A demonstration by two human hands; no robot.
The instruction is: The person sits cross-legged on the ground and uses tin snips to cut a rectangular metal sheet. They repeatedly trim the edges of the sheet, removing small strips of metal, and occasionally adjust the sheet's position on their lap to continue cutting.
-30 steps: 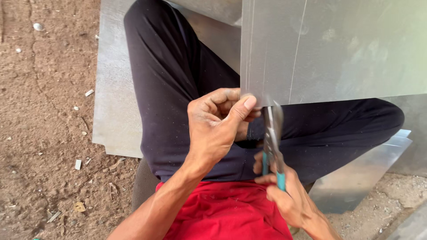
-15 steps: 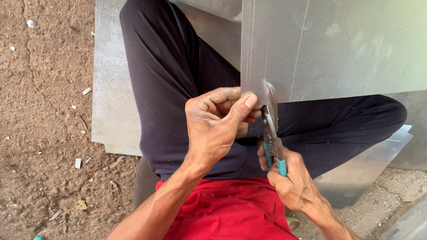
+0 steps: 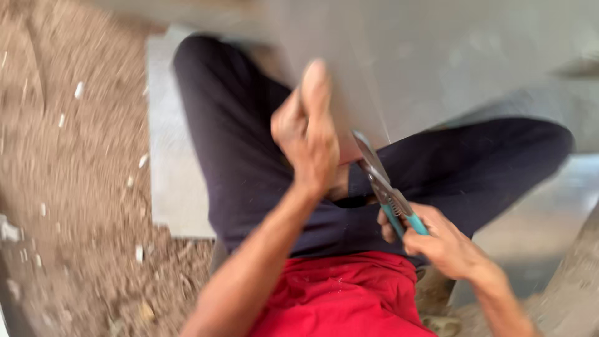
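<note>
The picture is blurred by motion. My right hand (image 3: 440, 243) is closed on the teal handles of metal snips (image 3: 382, 181), whose blades point up and left at the lower edge of a grey metal sheet (image 3: 449, 62) lying over my lap. My left hand (image 3: 309, 134) reaches up to the sheet's left edge with the fingers raised against it; whether it pinches the sheet I cannot tell. Dark trousers and a red shirt fill the middle below.
Another grey sheet (image 3: 171, 168) lies flat on the ground under my left leg. Brown dirt with small white scraps (image 3: 75, 187) spreads to the left. More metal pieces (image 3: 549, 212) lie at the right.
My left hand has lifted from a curled grip near the snips and now reaches up along the sheet's edge. The snips have tilted left. The view has swung and blurred.
</note>
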